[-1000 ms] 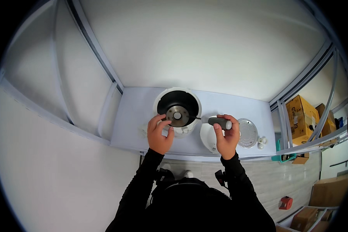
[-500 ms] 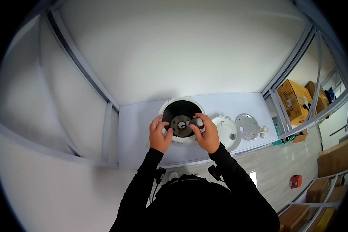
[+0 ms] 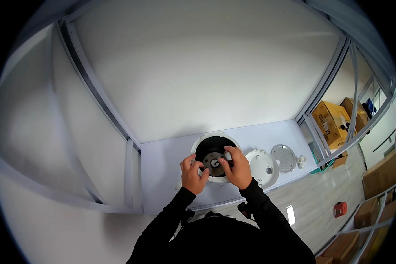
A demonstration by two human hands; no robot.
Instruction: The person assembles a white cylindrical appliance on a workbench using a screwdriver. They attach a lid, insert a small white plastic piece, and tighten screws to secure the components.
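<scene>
A white rice cooker body (image 3: 216,133) with a dark inside stands on the table in front of me. At its bottom lies a round metal heating plate (image 3: 212,158). My right hand (image 3: 239,170) reaches over the cooker's right rim, closed around a grey-handled tool (image 3: 228,155), perhaps a screwdriver. The tool slants toward the middle of the plate; my fingers hide much of it, so its tip is unclear. Over the left front rim, my left hand (image 3: 193,178) has its thumb and fingers apart, with nothing visible between them. Whether it touches the rim, I cannot tell.
Right of the cooker lie a white lid (image 3: 264,171), a round metal inner cover (image 3: 284,158) and small white parts (image 3: 301,162) on the light table (image 3: 163,163). A wall rises behind. Metal frame posts flank the table; cartons (image 3: 332,123) stand beyond the right one.
The whole view has shifted, putting the table lower in the picture. My right hand covers more of the tool's handle. My left hand stays by the left rim.
</scene>
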